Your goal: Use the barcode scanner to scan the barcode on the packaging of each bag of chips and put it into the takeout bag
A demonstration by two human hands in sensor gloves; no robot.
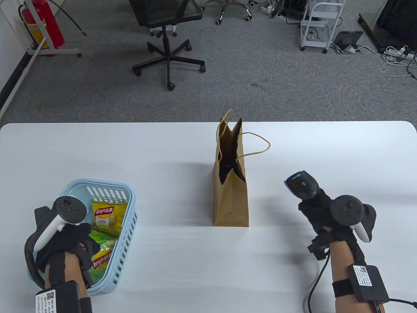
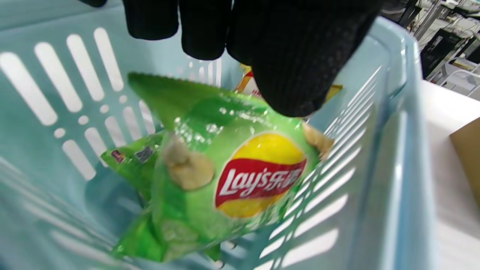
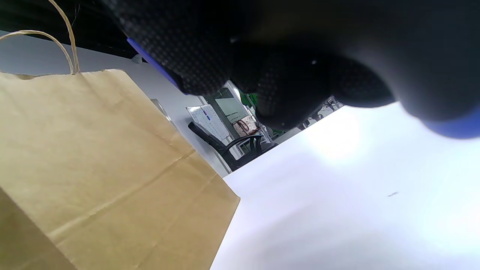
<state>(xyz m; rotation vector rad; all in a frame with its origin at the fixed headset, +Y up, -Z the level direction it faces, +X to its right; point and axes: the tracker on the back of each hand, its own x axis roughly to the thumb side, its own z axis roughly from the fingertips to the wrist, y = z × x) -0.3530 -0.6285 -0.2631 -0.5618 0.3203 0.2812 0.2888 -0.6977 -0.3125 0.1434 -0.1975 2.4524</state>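
Note:
A light blue basket [image 1: 128, 208] at the table's front left holds several Lay's chip bags: a yellow one [image 1: 104, 215] at the back, a green one [image 1: 101, 237] in the middle, and another yellow one [image 1: 101, 259] in front. My left hand [image 1: 86, 239] reaches into the basket [image 2: 397, 112]. Its thumb [image 2: 296, 82] and fingers pinch the top corner of the green bag [image 2: 225, 168], which stands tilted. My right hand [image 1: 312, 205] grips a black barcode scanner [image 1: 301, 184], its head pointing left. A brown paper takeout bag [image 1: 229, 199] stands open and upright at the centre, and fills the left of the right wrist view [image 3: 93, 150].
The white table [image 1: 163, 146] ends at a far edge, with grey carpet beyond it. On the carpet are a black office chair [image 1: 166, 19], a red fire extinguisher [image 1: 45, 22], a white cart [image 1: 321, 22] and loose cables. A cord trails from my right wrist.

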